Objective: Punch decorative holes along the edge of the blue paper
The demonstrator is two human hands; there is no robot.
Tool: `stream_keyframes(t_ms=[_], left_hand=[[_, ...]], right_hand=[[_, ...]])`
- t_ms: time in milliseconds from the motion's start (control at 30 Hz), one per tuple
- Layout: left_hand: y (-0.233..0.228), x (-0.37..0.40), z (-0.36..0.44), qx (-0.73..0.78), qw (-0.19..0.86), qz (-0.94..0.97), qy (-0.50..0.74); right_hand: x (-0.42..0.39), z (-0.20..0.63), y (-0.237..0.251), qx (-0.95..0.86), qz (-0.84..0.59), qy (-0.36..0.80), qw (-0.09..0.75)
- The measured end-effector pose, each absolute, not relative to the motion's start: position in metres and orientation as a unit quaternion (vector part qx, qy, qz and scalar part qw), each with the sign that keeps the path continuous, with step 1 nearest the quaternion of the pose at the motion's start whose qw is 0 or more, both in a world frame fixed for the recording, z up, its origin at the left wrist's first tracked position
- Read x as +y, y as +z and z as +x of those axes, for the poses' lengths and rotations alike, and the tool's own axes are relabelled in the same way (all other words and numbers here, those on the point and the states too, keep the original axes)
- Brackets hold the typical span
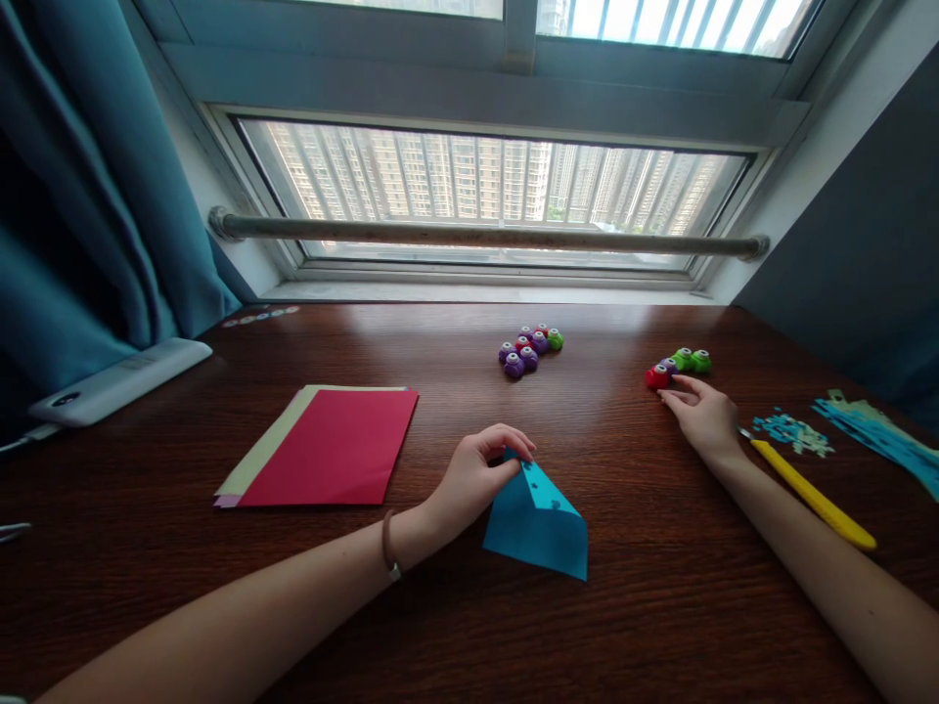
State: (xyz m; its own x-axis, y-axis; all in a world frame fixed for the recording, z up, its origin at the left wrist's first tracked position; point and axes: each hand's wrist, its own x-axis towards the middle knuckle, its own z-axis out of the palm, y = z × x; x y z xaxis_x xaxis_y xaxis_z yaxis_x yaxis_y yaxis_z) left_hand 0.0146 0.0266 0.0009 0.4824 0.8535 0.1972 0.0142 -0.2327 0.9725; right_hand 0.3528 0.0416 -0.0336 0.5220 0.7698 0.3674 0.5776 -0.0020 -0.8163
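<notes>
My left hand (484,469) pinches the top of a blue sheet of paper (539,548) between thumb and fingers. A corner of the sheet is folded over, and small cut-out holes show in the folded flap. Off to the right, my right hand (700,416) has its thumb and fingertips closed at a small red craft punch (655,377) with a white top. Touching or close beside that punch are a purple punch (670,366) and a couple of green punches (693,360).
More purple, red and green punches (528,354) cluster at the back middle. Red and pale coloured sheets (330,450) lie stacked left. A yellow craft knife (814,494), paper bits (792,432) and blue strips (880,440) lie right. A white device (124,379) rests by the curtain.
</notes>
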Motion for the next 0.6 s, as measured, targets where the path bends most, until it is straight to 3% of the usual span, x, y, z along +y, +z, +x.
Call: stream_keyframes(t_ms=[100, 133, 233, 300, 467, 600], left_hand=[[0.000, 0.027, 0.014, 0.316, 0.520, 0.688, 0.395], [0.000, 0.028, 0.014, 0.315, 0.516, 0.692, 0.394], [-0.001, 0.028, 0.013, 0.316, 0.503, 0.703, 0.391], [-0.001, 0.028, 0.014, 0.317, 0.495, 0.709, 0.389], [-0.001, 0.026, 0.014, 0.328, 0.477, 0.719, 0.385], [-0.002, 0.025, 0.013, 0.334, 0.467, 0.724, 0.383]], right_hand=[[0.028, 0.320, -0.017, -0.528, -0.669, 0.067, 0.518], [0.021, 0.305, -0.011, -0.554, -0.649, 0.098, 0.512], [-0.003, 0.261, 0.004, -0.609, -0.554, 0.367, 0.434], [-0.016, 0.240, 0.008, -0.607, -0.513, 0.453, 0.404], [-0.025, 0.225, 0.002, -0.547, -0.449, 0.574, 0.412], [-0.024, 0.225, -0.001, -0.539, -0.424, 0.600, 0.412]])
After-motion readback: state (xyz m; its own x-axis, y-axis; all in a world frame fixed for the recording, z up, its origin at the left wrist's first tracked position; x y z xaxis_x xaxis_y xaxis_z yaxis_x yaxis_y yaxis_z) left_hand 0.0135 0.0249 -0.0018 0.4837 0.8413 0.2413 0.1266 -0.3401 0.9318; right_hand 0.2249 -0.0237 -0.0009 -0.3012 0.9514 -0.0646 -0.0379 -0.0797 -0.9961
